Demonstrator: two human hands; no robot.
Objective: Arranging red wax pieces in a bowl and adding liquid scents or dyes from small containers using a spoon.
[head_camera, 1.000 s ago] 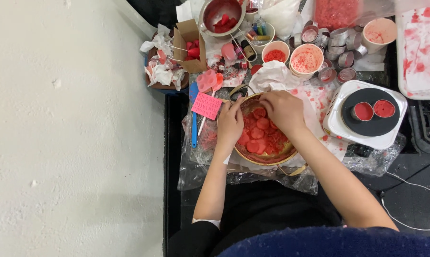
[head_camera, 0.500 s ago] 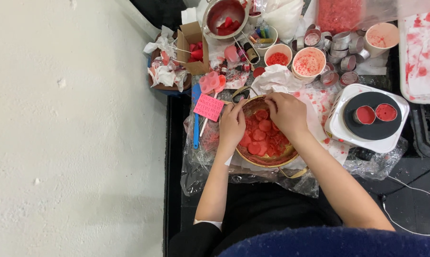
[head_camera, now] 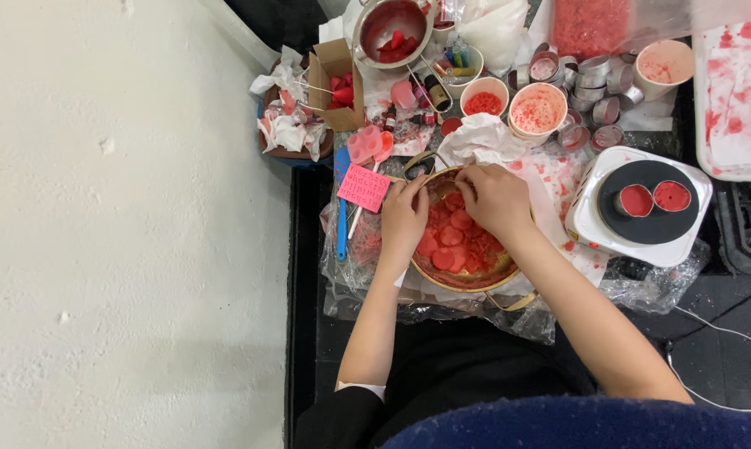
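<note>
A round golden bowl [head_camera: 467, 283] full of red disc-shaped pieces [head_camera: 449, 239] sits on crinkled clear plastic in front of me. My left hand [head_camera: 403, 218] rests on the bowl's left rim, fingers curled over the pieces. My right hand [head_camera: 494, 198] lies over the far side of the bowl, fingertips bent down among the red pieces. Whether either hand pinches a piece is hidden by the fingers.
A white hot plate [head_camera: 642, 208] with two small red-filled tins stands at right. Behind are paper cups [head_camera: 537, 108], metal tins [head_camera: 596, 83], a steel pot [head_camera: 392, 29], a cardboard box [head_camera: 335, 83], a pink card [head_camera: 364, 187], a blue stick [head_camera: 341, 208]. White wall at left.
Both hands stay on the bowl; their fingers shift only slightly among the red pieces. The view has drifted a little.
</note>
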